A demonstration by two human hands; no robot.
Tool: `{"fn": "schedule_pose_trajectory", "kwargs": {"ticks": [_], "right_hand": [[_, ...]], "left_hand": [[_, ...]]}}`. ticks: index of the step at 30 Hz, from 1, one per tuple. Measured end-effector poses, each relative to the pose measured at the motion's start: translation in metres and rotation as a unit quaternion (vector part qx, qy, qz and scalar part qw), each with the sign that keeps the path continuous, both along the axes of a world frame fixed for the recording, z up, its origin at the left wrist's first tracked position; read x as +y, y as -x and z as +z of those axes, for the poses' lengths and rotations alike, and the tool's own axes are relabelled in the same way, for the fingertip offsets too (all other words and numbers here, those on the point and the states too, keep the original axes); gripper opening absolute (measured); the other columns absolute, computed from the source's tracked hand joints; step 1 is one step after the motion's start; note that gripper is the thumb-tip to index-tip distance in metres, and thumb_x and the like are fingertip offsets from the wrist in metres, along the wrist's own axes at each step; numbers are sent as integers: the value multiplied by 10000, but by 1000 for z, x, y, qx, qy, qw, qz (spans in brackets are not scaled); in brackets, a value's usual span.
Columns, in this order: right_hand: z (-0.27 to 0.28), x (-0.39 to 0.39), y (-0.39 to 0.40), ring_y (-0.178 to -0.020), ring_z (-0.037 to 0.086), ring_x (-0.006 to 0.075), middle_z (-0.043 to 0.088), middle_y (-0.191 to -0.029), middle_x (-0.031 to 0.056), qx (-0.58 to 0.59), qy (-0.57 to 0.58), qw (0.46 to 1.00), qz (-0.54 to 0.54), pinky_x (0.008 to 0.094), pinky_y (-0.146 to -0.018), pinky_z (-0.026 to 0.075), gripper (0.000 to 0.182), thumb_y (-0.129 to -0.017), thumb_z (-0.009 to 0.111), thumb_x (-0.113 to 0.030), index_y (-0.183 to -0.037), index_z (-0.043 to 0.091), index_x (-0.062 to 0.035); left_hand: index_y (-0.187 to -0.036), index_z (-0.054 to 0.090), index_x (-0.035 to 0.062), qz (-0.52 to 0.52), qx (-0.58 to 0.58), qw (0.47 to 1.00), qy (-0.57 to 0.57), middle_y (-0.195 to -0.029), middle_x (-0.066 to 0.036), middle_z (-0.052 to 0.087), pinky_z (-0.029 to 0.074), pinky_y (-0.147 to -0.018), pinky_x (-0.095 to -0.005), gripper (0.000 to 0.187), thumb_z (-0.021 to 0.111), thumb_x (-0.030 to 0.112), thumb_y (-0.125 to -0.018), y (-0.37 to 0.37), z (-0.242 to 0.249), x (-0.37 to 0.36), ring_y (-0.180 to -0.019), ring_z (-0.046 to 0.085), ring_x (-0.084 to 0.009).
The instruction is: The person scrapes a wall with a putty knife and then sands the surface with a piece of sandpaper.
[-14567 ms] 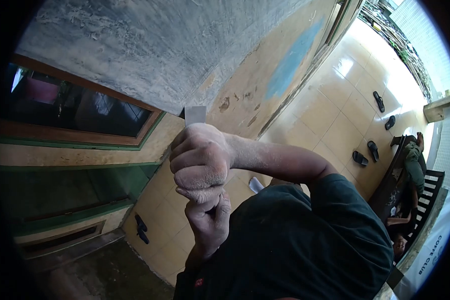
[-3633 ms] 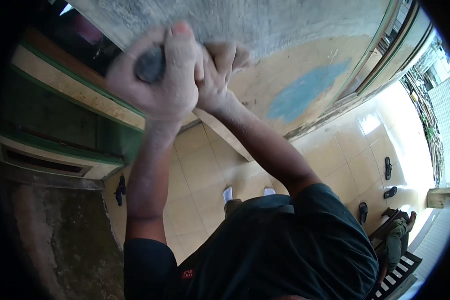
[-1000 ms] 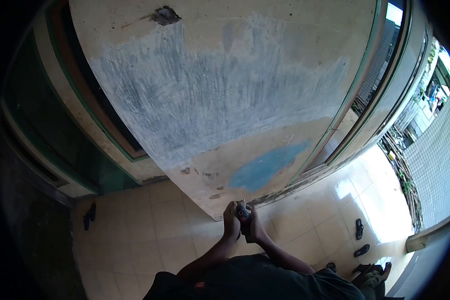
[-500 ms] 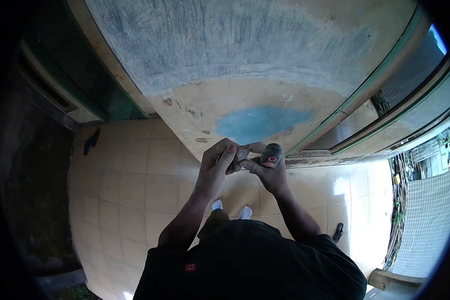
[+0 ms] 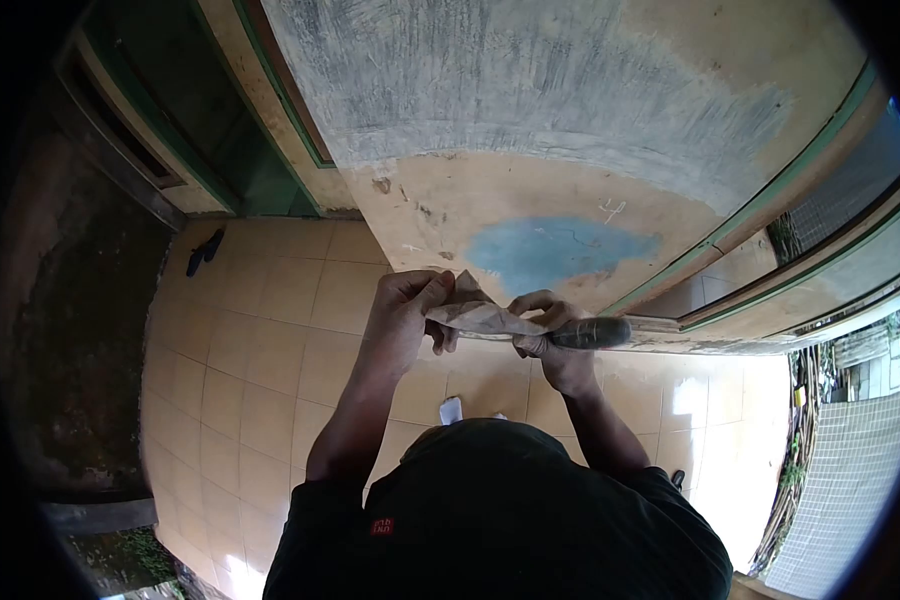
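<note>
A crumpled, brownish sheet (image 5: 485, 318) stretches between my two hands, in front of the wall. My left hand (image 5: 410, 308) pinches its left end between thumb and fingers. My right hand (image 5: 560, 345) is closed around its right end and a dark, rounded handle-like object (image 5: 592, 333), which points to the right. Where that object's other end lies is hidden behind the sheet and fingers. Beyond the hands, the wall (image 5: 390, 215) shows a blue patch (image 5: 560, 250) and a broad grey-white coated area (image 5: 530, 90) above it.
Tan floor tiles (image 5: 235, 345) lie below. Dark sandals (image 5: 205, 252) are at the left, and another dark shoe (image 5: 678, 479) is at the right. A green-framed door (image 5: 185, 110) stands at upper left, a window (image 5: 830, 200) at right.
The sheet is now spread out wider between my hands, which are farther apart. The dark object has turned from facing me to pointing right. The view has shifted slightly.
</note>
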State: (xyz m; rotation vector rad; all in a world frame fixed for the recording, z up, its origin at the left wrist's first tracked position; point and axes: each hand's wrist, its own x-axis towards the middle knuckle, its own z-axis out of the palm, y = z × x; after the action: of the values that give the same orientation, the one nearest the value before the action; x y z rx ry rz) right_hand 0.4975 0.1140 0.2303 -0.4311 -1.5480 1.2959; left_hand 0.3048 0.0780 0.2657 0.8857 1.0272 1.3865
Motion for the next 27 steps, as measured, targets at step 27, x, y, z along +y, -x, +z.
{"fn": "schedule_pose_trajectory", "kwargs": {"ticks": [27], "right_hand": [[9,-8,89,-457,425,47,488,-635,1,-1,279,955,-101,202,-383,304,184,-823,599,22,-802,451,-85]], "left_hand": [[-862,656,-72,244,108,962,-50,-778,-75,669,517,-598,-244,131,682,32,-785,22,-32,-27,-668,611,-98]]}}
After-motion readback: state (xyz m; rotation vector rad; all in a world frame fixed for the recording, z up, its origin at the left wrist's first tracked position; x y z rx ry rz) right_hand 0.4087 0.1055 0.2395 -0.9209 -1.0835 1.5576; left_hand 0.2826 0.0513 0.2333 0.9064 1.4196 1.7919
